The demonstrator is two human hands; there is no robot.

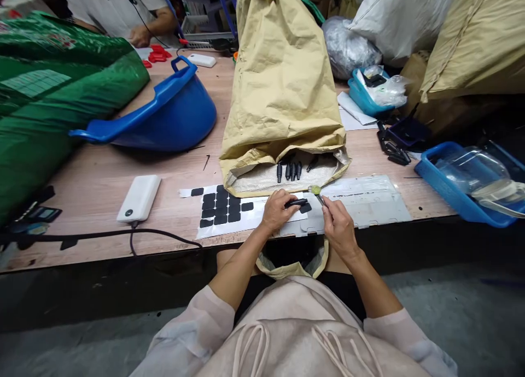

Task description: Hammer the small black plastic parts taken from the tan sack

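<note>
My left hand (275, 210) pinches a small black cylindrical part (296, 202), held lying sideways above a white sheet (256, 222). In my right hand (339, 227) is a thin tool (319, 197) with a yellow-green piece at its far end; its exact kind is unclear. The tool's tip lies close to the black part, and I cannot tell whether they touch. Rows of black square stickers (221, 204) cover the sheet's left side. Just beyond my hands, several similar black parts (288, 171) rest in the mouth of a tan sack (287, 93).
A grey-white board (375, 202) lies right of my hands. Leftward are a white power bank (139, 198) with a black cable, a blue basin (164, 115) and a green bag (61, 93). A blue tray (471, 196) sits right. Another person's hand (140, 36) is across the table.
</note>
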